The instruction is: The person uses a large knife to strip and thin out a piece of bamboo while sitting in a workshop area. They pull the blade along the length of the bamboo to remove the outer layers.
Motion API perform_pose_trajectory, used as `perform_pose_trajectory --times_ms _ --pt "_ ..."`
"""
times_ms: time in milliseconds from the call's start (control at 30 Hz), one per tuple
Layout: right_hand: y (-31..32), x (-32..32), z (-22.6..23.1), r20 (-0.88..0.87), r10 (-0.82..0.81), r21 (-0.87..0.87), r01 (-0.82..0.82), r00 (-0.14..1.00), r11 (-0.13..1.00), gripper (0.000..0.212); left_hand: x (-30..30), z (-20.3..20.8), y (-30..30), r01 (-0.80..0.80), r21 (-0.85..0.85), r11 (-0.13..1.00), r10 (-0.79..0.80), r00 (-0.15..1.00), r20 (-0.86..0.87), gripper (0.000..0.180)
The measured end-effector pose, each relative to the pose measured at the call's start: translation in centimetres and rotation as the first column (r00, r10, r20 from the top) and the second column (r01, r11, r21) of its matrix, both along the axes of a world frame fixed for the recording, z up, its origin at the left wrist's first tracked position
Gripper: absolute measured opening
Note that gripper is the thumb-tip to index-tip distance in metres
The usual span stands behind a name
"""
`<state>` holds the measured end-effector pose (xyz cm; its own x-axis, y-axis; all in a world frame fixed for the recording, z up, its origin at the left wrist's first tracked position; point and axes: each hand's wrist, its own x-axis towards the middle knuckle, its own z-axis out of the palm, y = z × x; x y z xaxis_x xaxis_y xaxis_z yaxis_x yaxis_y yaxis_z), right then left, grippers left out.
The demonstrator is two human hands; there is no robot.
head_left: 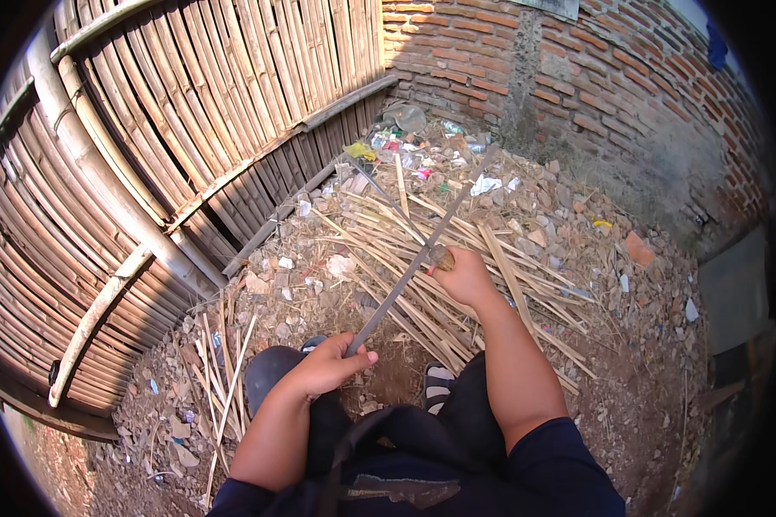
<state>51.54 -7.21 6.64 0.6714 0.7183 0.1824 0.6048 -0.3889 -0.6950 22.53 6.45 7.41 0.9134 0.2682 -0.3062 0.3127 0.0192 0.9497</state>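
My left hand [329,366] is closed around the lower end of a long, flat, greyish strip [384,308], which slants up and away to the right. My right hand [466,277] grips the thick brown handle [442,257] of what looks like a knife. Its thin dark blade [386,196] seems to run up and to the left, crossing the strip just beside my right hand. Below and beyond both hands lies a loose heap of pale split bamboo strips [483,250]. My right fingers are partly hidden behind the handle.
A bamboo fence [224,95] stands at the left and a brick wall [578,90] at the back right. Rubble and litter [422,155] cover the ground. More thin strips [224,379] lie beside my left knee. A sandalled foot [438,386] shows between my arms.
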Motion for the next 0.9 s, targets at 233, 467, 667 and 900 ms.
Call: perform_pose_trajectory --times_ms 233,467,667,900 --pt "-0.2 -5.0 1.9 0.148 0.238 -0.179 -0.211 0.960 0.961 0.028 -0.8 0.3 0.2 -0.029 -0.070 0.997 0.024 0.998 -0.059 0.027" --pt "-0.3 -1.6 1.1 0.040 0.133 -0.087 -0.129 0.990 0.988 0.030 -0.3 0.3 -0.1 -0.028 -0.025 0.999 0.027 0.999 -0.027 0.025" --pt "-0.7 -2.2 1.4 0.006 0.007 -0.122 -0.006 1.000 0.993 0.031 -0.3 0.5 -0.1 -0.029 -0.045 0.999 0.028 0.999 -0.036 0.024" --pt "-0.4 -3.6 1.0 0.264 0.308 -0.151 -0.276 0.914 0.949 0.029 -1.0 -0.6 0.4 -0.024 -0.026 0.999 0.024 1.000 -0.015 0.025"
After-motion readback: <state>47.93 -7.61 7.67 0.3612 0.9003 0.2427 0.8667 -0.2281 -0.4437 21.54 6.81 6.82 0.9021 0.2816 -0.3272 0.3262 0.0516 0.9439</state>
